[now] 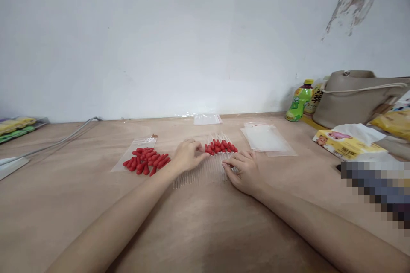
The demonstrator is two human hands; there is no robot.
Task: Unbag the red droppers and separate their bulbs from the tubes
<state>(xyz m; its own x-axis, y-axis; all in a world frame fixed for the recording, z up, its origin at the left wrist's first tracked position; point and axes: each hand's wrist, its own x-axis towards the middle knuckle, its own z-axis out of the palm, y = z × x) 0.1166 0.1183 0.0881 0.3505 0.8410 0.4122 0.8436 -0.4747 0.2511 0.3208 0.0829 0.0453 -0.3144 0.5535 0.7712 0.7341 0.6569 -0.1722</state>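
A row of thin clear dropper tubes (188, 178) lies on the table between my hands. Several of them carry red rubber bulbs (221, 146) at their far ends. My left hand (186, 155) is curled at the left end of that red row, with thumb and fingertips closed at a bulb. Over the right side of the tubes, my right hand (244, 171) is bent, its thumb and forefinger pinched at a tube. Left of my left hand, a pile of loose red bulbs (145, 160) rests partly on a clear plastic bag (120, 165).
Clear zip bags (267, 138) are stacked behind my right hand, with another bag (207, 119) by the wall. On the right stand a green drink bottle (299, 101), a beige handbag (346, 98) and a yellow tissue box (349, 144). A grey cable (70, 135) crosses the left side.
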